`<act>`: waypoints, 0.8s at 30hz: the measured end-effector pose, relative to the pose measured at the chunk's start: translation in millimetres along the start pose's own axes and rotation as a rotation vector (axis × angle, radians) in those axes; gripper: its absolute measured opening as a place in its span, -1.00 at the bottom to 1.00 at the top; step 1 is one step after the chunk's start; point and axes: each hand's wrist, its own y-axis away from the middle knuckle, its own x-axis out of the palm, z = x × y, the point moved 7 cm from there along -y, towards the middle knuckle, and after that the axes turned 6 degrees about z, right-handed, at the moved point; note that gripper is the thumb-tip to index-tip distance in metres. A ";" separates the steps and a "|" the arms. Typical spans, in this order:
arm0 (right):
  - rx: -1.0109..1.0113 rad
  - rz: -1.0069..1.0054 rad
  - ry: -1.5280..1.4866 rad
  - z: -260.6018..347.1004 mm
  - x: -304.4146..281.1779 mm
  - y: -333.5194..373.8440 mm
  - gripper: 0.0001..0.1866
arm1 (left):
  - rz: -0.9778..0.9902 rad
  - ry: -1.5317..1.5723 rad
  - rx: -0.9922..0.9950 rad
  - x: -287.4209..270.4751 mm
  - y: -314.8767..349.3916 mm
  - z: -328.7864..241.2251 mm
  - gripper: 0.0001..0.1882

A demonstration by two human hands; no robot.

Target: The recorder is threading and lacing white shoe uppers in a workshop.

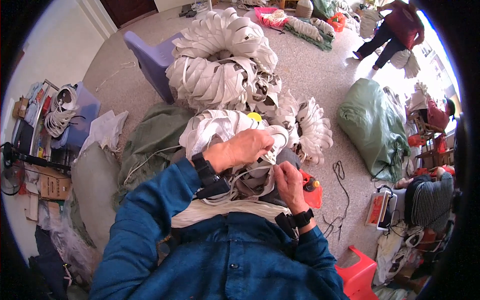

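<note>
A bundle of white curved strap-like pieces point(215, 123) lies at my lap, under and around both hands. My left hand point(240, 148) reaches across it with fingers pinched together, close to a looped white piece point(278, 134). Whatever is in that pinch is too small to make out. Lower and to the right, my right hand point(290, 184) is closed, thumb and forefinger at the edge of the white work between the hands; its grip is partly hidden. A yellow round spot point(254, 117) shows on the bundle. Pale strands point(225, 207) lie across my lap.
Big rings of similar white pieces point(220, 55) are piled on a purple chair point(150, 60) ahead. Green sacks point(372, 127) stand either side. A black cord point(345, 195) lies on the floor, near a red stool point(357, 272). Other people point(400, 30) are at the right.
</note>
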 end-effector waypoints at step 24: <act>0.020 0.085 -0.067 -2.2 -4.0 5.8 -0.79 | -0.360 -0.036 -0.140 6.3 36.6 -13.0 -0.66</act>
